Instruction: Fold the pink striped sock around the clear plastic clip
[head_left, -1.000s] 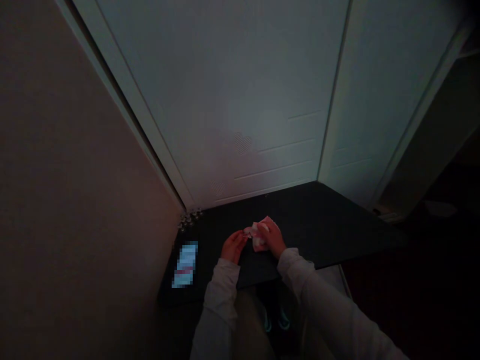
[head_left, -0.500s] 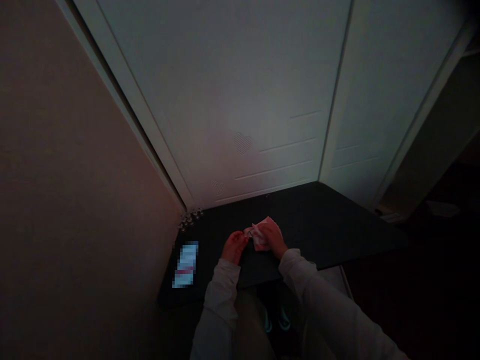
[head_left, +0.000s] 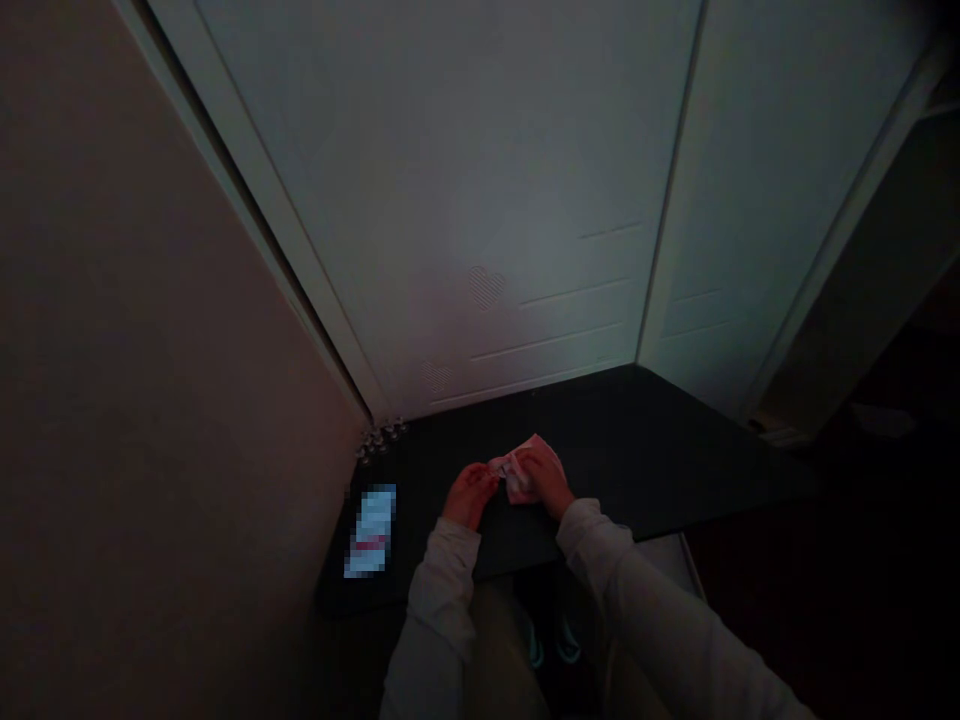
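A small pink folded paper (head_left: 517, 466) lies on a dark tabletop (head_left: 637, 450) in a dim room. My right hand (head_left: 545, 480) rests over the paper's right part, fingers curled down and pressing on it. My left hand (head_left: 468, 494) pinches the paper's left tip with thumb and fingers together. Both arms wear pale long sleeves. Much of the paper is hidden under my right hand.
A lit phone screen (head_left: 371, 531) lies on the table's left end. Several small shiny items (head_left: 379, 438) cluster in the back left corner. White panelled doors (head_left: 487, 200) rise behind the table and a beige wall (head_left: 135, 400) stands on the left.
My right hand has slid slightly over the paper and covers more of it. My left hand stays at the paper's left tip.
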